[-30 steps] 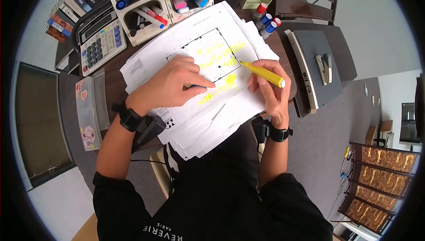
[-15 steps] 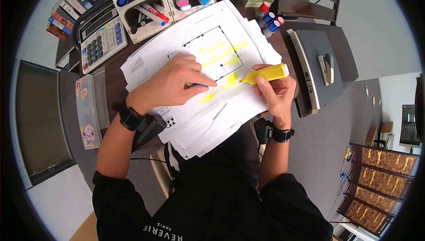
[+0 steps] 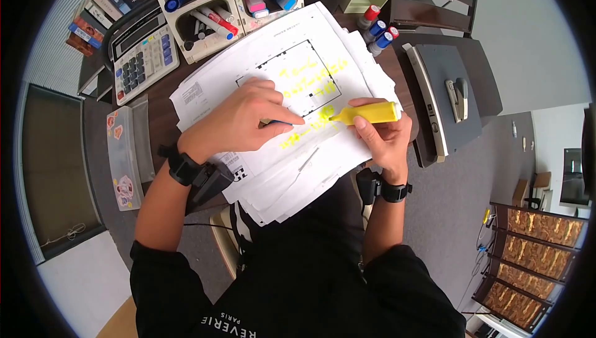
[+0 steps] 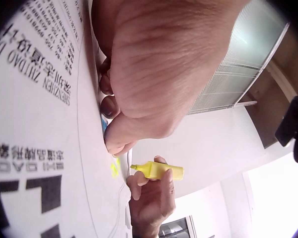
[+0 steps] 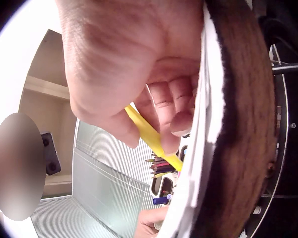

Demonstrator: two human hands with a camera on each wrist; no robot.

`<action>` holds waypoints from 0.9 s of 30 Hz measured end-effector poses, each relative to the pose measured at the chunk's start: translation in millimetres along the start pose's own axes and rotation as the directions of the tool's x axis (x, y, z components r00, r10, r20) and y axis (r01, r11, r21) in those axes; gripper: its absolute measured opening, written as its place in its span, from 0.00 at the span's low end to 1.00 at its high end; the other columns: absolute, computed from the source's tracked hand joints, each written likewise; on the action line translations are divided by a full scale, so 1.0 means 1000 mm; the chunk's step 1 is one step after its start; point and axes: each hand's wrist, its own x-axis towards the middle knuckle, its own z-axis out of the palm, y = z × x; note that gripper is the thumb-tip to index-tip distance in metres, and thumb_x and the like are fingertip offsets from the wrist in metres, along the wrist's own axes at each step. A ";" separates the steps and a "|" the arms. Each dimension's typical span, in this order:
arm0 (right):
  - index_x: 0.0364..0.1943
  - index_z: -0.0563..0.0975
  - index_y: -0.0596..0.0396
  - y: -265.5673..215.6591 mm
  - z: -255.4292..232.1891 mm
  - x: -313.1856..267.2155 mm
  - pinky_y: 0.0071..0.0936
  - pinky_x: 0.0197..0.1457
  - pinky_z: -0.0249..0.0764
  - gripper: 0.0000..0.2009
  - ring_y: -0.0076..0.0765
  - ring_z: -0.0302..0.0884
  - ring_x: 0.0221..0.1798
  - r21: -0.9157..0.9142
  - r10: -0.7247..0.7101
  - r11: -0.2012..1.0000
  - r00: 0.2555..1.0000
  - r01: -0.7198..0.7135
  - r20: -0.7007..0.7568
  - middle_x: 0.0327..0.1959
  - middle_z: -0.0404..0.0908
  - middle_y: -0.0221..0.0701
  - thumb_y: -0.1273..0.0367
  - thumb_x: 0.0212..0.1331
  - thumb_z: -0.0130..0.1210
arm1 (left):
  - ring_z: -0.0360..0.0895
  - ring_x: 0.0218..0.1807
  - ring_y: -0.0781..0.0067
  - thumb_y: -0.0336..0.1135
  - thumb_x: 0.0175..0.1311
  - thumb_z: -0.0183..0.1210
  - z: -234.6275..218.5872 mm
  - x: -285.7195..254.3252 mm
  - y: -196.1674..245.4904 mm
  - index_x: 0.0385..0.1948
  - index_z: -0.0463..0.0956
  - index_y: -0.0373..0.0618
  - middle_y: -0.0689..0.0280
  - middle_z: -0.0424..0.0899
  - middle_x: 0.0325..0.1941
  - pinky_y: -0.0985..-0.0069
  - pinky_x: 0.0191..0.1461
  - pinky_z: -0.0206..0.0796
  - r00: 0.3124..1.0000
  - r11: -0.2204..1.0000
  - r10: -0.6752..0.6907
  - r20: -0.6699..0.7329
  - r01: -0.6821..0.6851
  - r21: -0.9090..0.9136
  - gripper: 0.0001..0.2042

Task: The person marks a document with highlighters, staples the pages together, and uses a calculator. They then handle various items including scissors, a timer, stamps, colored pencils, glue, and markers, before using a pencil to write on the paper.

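In the head view my right hand (image 3: 386, 142) pinches a yellow highlighter (image 3: 372, 113) between thumb and fingers. Its tip points left, right at a yellow scribble (image 3: 326, 113) on a printed plan sheet (image 3: 248, 165). The right wrist view shows the same highlighter (image 5: 149, 134) slanting down towards the paper. My left hand (image 3: 245, 114) rests on the sheet, index finger stretched towards the yellow marks and the other fingers curled. A slim blue thing (image 3: 268, 121) sits between its thumb and fingers, mostly hidden; I cannot tell its kind.
Left of the papers lie a calculator (image 3: 139, 65) and a clear stickered case (image 3: 121, 158). Behind stands a pen organizer (image 3: 208, 43) with markers. Several red- and blue-capped bottles (image 3: 377, 29) stand at the back right. A stapler (image 3: 458, 99) lies on a dark device (image 3: 434, 65) at right.
The highlighter tip has moved from the plan's right corner down and left to the yellow scribble, its barrel turning nearly level. My left hand has stayed about in place.
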 end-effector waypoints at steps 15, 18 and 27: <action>0.38 0.82 0.66 0.002 0.001 -0.001 0.26 0.42 0.80 0.03 0.30 0.84 0.36 0.009 -0.022 1.000 0.999 0.021 0.047 0.44 0.87 0.39 0.80 0.61 0.61 | 0.67 0.33 0.67 0.28 0.54 0.69 0.000 0.000 0.001 0.41 0.89 0.49 0.67 0.73 0.22 0.68 0.47 0.63 1.000 1.000 0.014 -0.010 -0.014 0.000 0.11; 0.38 0.82 0.66 0.001 0.001 0.001 0.25 0.41 0.80 0.03 0.29 0.84 0.35 0.009 -0.009 1.000 1.000 0.009 0.030 0.44 0.87 0.39 0.79 0.61 0.61 | 0.67 0.33 0.67 0.28 0.54 0.69 0.000 0.000 0.001 0.40 0.89 0.49 0.67 0.73 0.22 0.68 0.47 0.63 1.000 1.000 0.002 -0.007 -0.002 -0.008 0.11; 0.38 0.82 0.65 0.003 0.000 0.000 0.19 0.33 0.75 0.04 0.24 0.82 0.32 -0.004 0.046 0.999 0.999 -0.046 0.013 0.45 0.87 0.38 0.77 0.63 0.61 | 0.67 0.32 0.66 0.28 0.54 0.69 0.000 0.000 0.001 0.40 0.89 0.48 0.67 0.73 0.22 0.69 0.47 0.63 1.000 1.000 0.012 -0.009 -0.012 0.004 0.11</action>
